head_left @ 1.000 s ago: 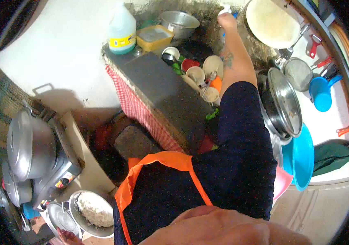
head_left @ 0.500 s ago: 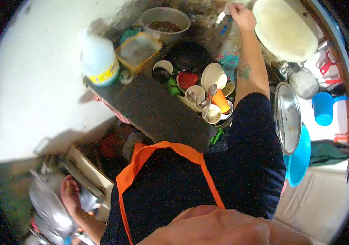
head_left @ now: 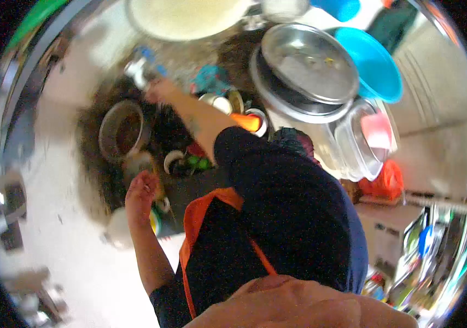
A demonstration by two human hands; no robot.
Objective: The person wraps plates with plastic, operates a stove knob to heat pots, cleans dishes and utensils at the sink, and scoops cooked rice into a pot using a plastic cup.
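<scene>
My right arm reaches toward the upper left, and my right hand (head_left: 159, 90) is closed, blurred, at a small white thing (head_left: 138, 74) whose kind I cannot make out. A blue piece (head_left: 147, 53) shows just beyond it. My left hand (head_left: 143, 187) is raised with its fingers loosely curled and nothing visible in it. It is over the yellow-rimmed tub (head_left: 145, 163), near the large bottle (head_left: 127, 225). A round basin (head_left: 121, 131) with brownish contents stands between the hands. Below my right arm are an orange cup (head_left: 246, 121) and a white cup (head_left: 174, 162).
Steel basins (head_left: 310, 63) are stacked at the right, beside a blue basin (head_left: 373, 65). Clear plastic containers (head_left: 354, 142) stand nearer, with an orange bag (head_left: 384, 180) beside them. A large pale oval tub (head_left: 190, 16) lies at the top. A dark board (head_left: 195, 188) is before my apron.
The view has swung to the left. My left hand has come up from the pots at lower left to the yellow-rimmed tub. My right hand is still at the white thing.
</scene>
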